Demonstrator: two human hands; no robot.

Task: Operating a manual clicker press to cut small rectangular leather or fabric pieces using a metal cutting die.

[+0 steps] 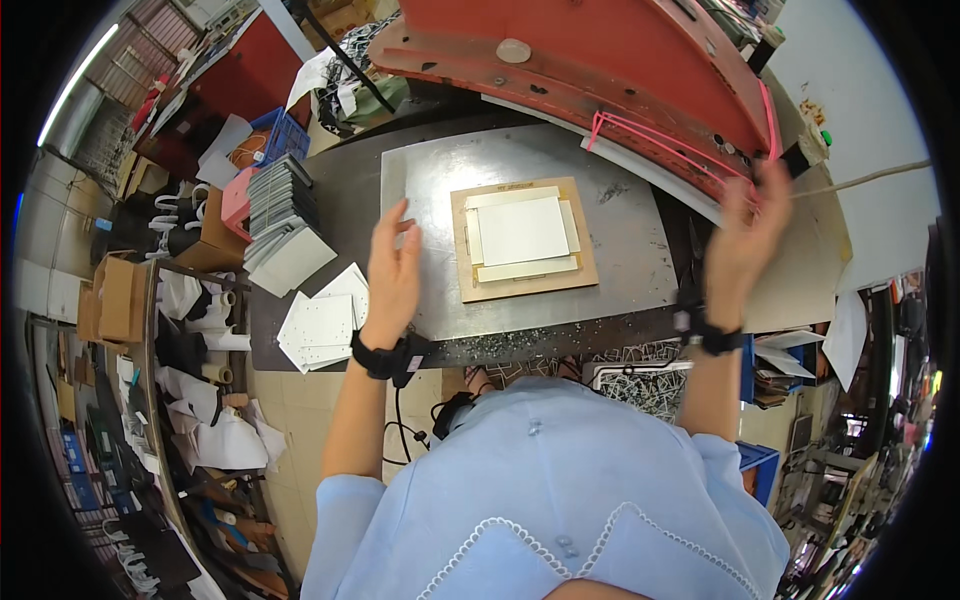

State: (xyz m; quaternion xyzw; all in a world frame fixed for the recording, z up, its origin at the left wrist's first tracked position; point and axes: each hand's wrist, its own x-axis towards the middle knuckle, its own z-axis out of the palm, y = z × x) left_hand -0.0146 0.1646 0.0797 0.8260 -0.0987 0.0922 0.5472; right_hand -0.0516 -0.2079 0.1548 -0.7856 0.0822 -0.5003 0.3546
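Messy workshop, dark bench (345, 180) mid-frame. Left hand (393, 275) looks empty, fingers a bit apart, just left of the brown board (530, 291) with white sheet (523, 230) at center. Right hand (740, 240), upper right by the pink cord (769, 118): can't tell if it's gripping.

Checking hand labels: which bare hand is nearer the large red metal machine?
The right hand, beside the thin pink cord; the left hand is farther off, near the loose white sheets.
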